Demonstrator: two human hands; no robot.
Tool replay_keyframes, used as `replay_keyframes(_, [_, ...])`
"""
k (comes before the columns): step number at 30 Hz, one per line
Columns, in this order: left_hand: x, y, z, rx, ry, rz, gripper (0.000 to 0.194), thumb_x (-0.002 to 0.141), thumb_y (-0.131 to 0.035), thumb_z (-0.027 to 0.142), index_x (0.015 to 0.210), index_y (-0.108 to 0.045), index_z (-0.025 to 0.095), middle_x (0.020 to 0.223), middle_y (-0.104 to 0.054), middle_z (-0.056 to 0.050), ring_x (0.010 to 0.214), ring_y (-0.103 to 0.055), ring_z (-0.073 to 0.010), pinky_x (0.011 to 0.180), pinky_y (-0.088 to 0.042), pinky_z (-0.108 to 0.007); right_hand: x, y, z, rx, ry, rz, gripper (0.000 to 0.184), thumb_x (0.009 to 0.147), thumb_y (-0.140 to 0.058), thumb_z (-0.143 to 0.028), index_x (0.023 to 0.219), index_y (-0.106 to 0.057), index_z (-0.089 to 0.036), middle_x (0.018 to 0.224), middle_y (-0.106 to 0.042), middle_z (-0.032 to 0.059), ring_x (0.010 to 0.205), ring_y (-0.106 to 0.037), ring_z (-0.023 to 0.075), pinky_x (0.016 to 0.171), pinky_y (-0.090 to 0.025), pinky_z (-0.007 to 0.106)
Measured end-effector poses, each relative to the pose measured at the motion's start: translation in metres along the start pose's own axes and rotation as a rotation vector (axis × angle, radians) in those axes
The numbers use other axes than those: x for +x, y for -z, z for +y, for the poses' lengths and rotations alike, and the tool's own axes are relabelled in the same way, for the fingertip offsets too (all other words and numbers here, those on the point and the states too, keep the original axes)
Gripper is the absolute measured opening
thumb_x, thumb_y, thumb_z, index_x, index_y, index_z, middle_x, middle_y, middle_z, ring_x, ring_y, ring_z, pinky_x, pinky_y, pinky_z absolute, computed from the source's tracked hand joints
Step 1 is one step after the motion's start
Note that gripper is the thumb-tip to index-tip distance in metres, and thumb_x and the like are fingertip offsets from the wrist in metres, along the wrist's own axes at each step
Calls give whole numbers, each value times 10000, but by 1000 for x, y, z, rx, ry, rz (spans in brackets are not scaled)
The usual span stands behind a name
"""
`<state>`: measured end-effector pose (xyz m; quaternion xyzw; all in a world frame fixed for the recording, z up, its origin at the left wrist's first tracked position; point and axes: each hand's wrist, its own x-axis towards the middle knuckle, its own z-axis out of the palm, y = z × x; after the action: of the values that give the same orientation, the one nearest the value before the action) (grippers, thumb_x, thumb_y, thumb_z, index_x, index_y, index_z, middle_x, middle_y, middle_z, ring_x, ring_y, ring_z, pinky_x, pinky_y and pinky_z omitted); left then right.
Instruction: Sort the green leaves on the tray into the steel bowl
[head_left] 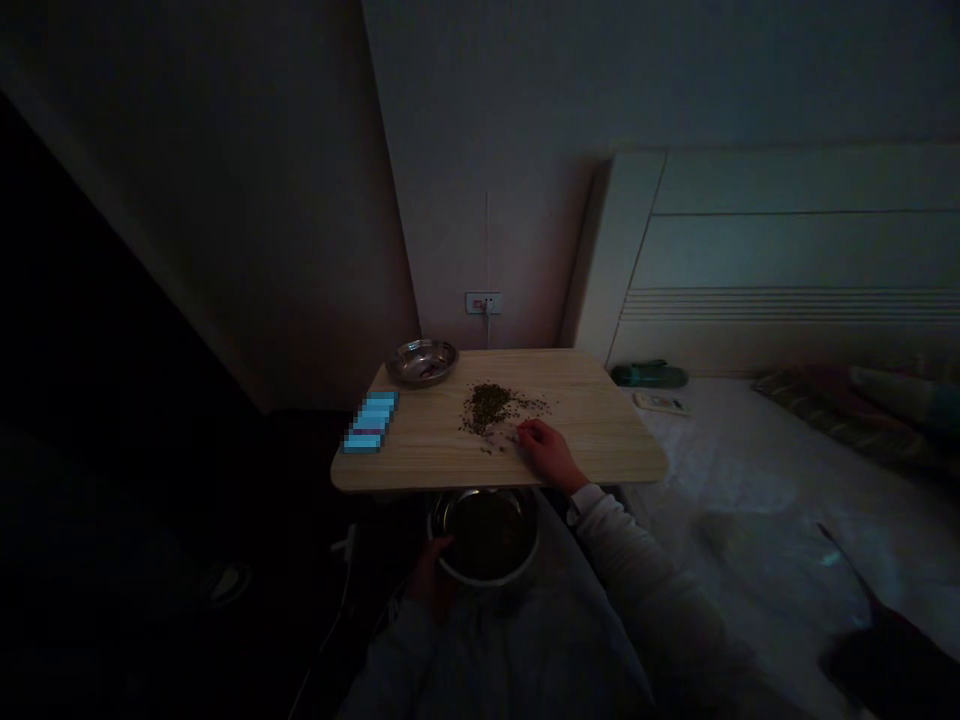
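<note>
A loose pile of small greenish-brown grains (489,405) lies on a light wooden table (592,400), with stray ones scattered around it. My right hand (553,456) rests at the near right edge of the pile, fingers curled and their tips together; whatever they may pinch is too small to make out. Below the table's front edge, a large metal bowl (487,578) sits at my lap, its inside dark. My left hand (430,568) grips its left rim, with the thumb over the edge. The light is dim.
A smaller metal bowl (423,364) with a few dark bits stands at the table's back left. Before it lies a lit, blurred phone (370,422). On the bed to the right are a green bottle (649,375) and a remote control (661,403). A cord (346,580) hangs at left.
</note>
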<state>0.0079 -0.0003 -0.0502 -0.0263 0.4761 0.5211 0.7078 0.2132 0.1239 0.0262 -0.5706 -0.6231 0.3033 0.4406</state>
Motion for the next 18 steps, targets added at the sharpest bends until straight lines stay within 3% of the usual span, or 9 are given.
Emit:
replay_keyframes(8, [14,6,-4,32,-28,2,171,732,-621,120,872,-688,193,732,-740,-63,844,-705,-264,783,-537,-393,-1,-1,2,15,23,30,203,757,-485,-319,784,-625,-175,710,-652,33,669,-567,162,645,-418,277])
replay_keyframes(18, [-14,-15,3,15,6,66,139,771,-551,107,811,-682,130,647,-723,-72,731,-704,-225,749,-536,-348,-3,1,-5,-103,-6,-13,208,787,-496,-296,825,-654,-166,739,-660,45,690,-578,171,665,-421,286])
